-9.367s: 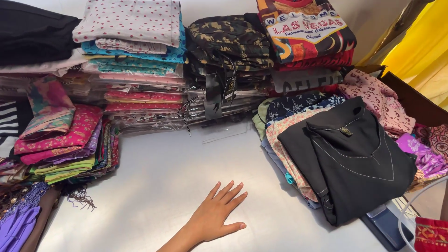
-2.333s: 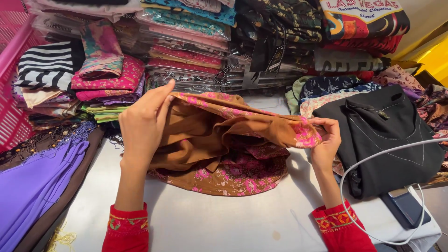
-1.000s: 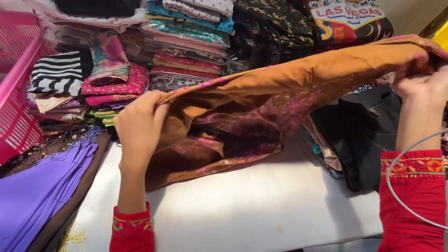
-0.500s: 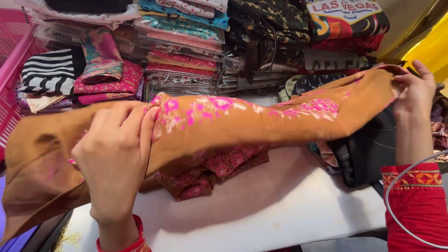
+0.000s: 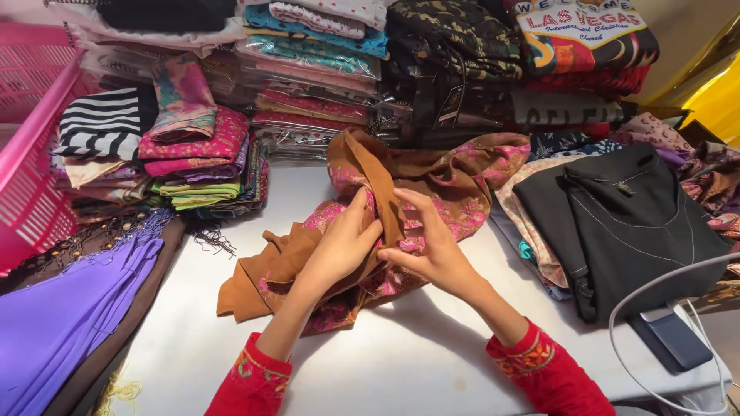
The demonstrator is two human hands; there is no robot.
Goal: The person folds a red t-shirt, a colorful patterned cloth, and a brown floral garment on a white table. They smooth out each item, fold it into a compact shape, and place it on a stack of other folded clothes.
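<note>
A brown scarf with pink flower embroidery [image 5: 432,181] lies bunched on the white table [image 5: 416,362]. My left hand [image 5: 339,246] pinches a brown fold of it near the middle. My right hand [image 5: 432,250] grips the same fold from the right side, fingers touching the left hand. Both wrists wear red embroidered sleeves. The cloth spreads from the front left corner up towards the stacks at the back.
Stacks of folded cloth [image 5: 308,69] line the back. A pink plastic basket [image 5: 31,154] stands at far left, purple fabric [image 5: 62,316] below it. A black garment [image 5: 624,216] lies on a pile at right, with a phone [image 5: 671,339] and white cable [image 5: 663,285] near it.
The scarf was held stretched wide in the air between both hands. Now it lies bunched on the table and my hands have come together at its middle.
</note>
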